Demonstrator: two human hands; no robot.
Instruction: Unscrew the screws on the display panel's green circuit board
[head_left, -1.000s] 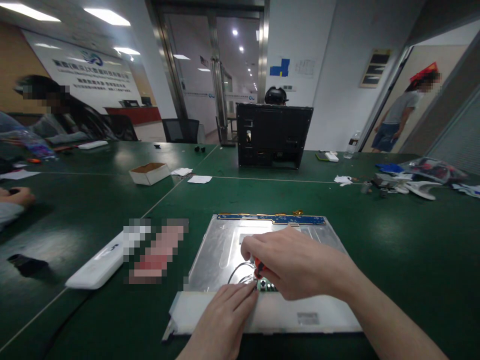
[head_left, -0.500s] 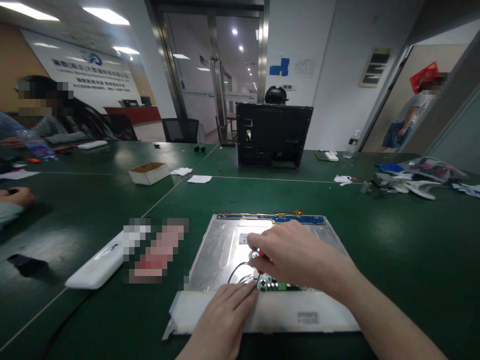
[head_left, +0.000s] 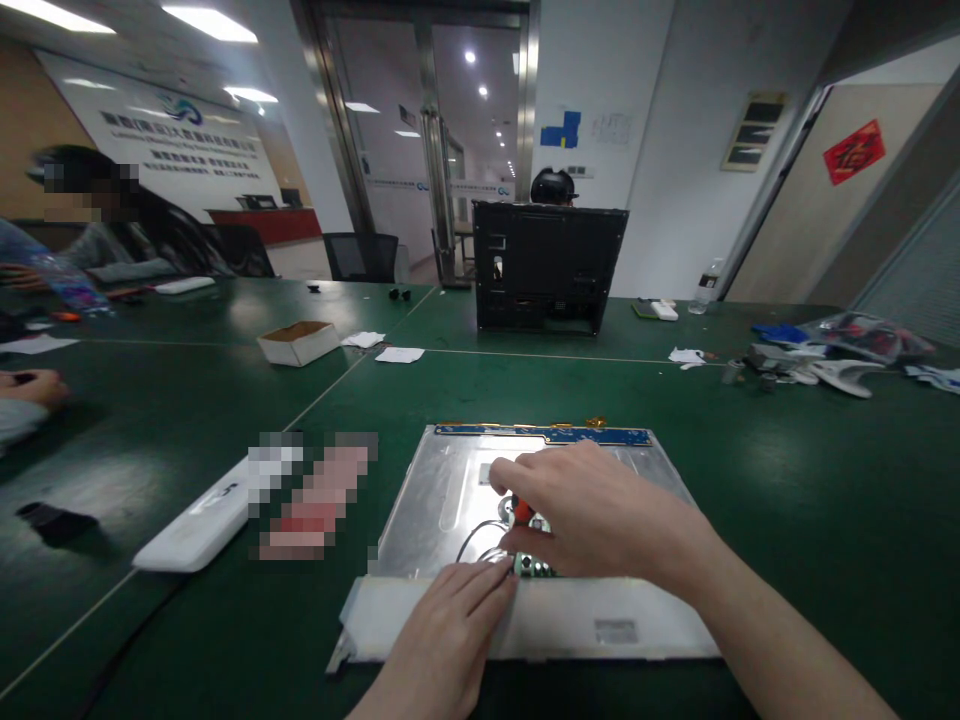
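Note:
A silver LCD panel [head_left: 420,520] lies back side up before me, with a white strip [head_left: 555,620] along its near side. At the middle of that strip sits a green circuit board [head_left: 534,566], partly under my hands. My right hand [head_left: 592,515] is closed around a screwdriver with an orange-red handle [head_left: 522,510], held above the board; its tip is hidden. My left hand [head_left: 461,620] rests over the strip, fingertips pressed together at the board's left end. What they pinch is too small to make out. Thin dark wires [head_left: 476,535] curve beside these fingertips.
To the left lie a white power strip [head_left: 202,520], a blurred reddish item [head_left: 319,500] and a black object [head_left: 56,522]. Farther back are an open box [head_left: 298,343] and a black monitor housing [head_left: 551,265]. Another person's hand [head_left: 34,390] rests at the left edge.
My right fingers have shifted slightly, and more of the orange-red handle shows. My left hand stays in place. A person in the right doorway has gone from view.

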